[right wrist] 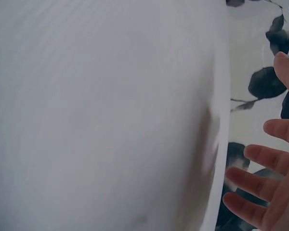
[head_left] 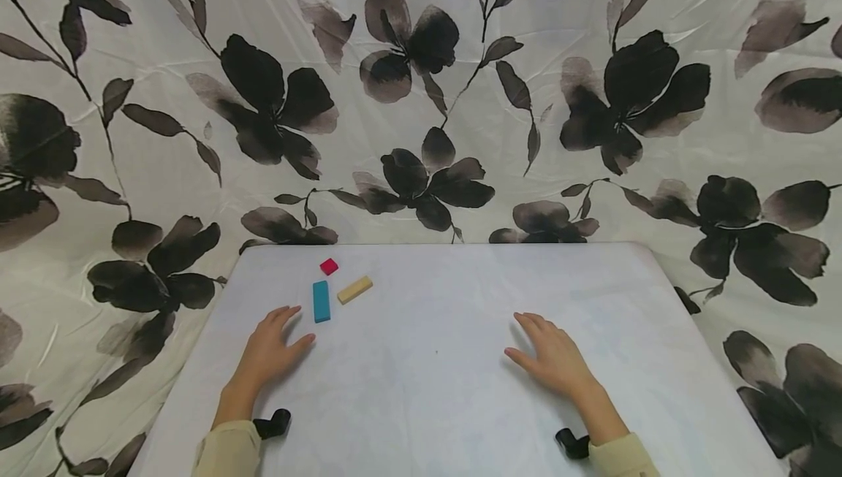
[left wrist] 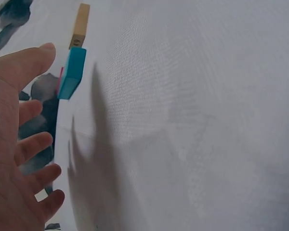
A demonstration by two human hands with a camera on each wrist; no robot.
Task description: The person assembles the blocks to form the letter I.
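My left hand [head_left: 270,349] hovers above the left part of the white table, fingers spread and holding nothing. Just past its fingertips lies a blue block [head_left: 321,302], which the left wrist view also shows beyond the thumb. A tan wooden block [head_left: 354,290] lies slantwise to the right of the blue one. Behind both sits a small red block [head_left: 329,266], mostly hidden in the left wrist view. Over the right half of the table my right hand [head_left: 552,356] is held with loosely spread fingers, touching no object.
The white table [head_left: 421,404] has its far edge just behind the blocks. A floral cloth [head_left: 421,119] hangs or lies beyond it and along both sides. Black wrist cameras [head_left: 275,424] sit on both wrists, by the sleeves.
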